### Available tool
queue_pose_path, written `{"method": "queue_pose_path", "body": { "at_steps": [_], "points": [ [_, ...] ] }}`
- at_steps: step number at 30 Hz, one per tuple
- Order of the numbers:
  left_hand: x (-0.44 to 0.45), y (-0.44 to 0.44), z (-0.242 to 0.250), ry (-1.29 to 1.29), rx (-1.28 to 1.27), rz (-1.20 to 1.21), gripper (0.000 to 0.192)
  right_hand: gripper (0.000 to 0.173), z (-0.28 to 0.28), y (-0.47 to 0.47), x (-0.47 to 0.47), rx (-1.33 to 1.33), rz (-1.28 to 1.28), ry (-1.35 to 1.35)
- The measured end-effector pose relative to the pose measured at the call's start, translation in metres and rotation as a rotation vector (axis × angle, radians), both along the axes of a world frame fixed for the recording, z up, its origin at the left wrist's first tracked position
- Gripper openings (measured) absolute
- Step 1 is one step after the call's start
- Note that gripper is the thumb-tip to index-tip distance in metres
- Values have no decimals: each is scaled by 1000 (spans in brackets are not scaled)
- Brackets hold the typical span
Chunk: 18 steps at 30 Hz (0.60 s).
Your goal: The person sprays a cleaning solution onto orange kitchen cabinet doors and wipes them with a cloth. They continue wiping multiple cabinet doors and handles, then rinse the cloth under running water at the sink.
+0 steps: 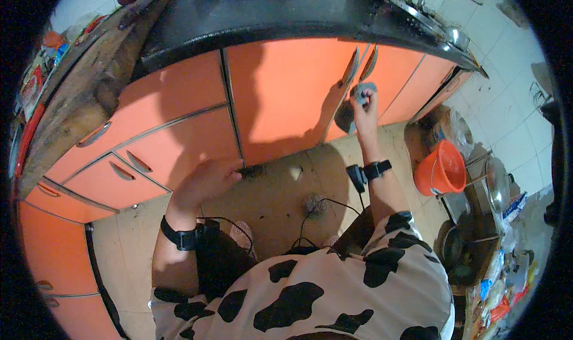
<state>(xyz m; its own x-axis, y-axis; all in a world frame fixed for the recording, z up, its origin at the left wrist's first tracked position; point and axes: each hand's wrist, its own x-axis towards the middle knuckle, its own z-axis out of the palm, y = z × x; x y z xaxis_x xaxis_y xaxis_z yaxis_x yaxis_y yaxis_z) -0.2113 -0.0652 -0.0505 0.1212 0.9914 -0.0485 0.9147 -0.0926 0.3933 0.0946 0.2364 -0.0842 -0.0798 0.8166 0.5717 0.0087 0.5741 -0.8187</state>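
My right hand (366, 107) is closed on a grey cloth (363, 89), held in front of the orange cabinet doors (295, 85), just below two metal door handles (369, 63). A darker part hangs beside the wrist; whether it is cloth or shadow, I cannot tell. My left hand (210, 179) is low in front of the cabinets at the left, fingers pointing right, with nothing visible in it. Both wrists wear black straps with devices, and dark cables run between them above the tiled floor (277, 219).
Above the doors runs a black countertop (268, 9), with a sink (416, 15) at its right. A red bucket (441, 167) stands on the floor at right, beside a rack (481, 192) with metal cookware. A worn wooden surface (89, 89) lies at left.
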Motion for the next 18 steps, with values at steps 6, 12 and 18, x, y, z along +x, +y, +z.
{"method": "queue_pose_path", "body": {
  "at_steps": [6, 12, 18],
  "points": [
    [10, -7, 26, -73, -152, 50, 38, 34, 47, 11, -23, 97, 63, 84],
    [17, -4, 31, -116, -145, 67, 42, 34, 48, 25, -55, 250, 39, 42],
    [25, -9, 34, -142, -71, 66, 45, 29, -22, 26, -82, 431, -340, -191]
  ]
}}
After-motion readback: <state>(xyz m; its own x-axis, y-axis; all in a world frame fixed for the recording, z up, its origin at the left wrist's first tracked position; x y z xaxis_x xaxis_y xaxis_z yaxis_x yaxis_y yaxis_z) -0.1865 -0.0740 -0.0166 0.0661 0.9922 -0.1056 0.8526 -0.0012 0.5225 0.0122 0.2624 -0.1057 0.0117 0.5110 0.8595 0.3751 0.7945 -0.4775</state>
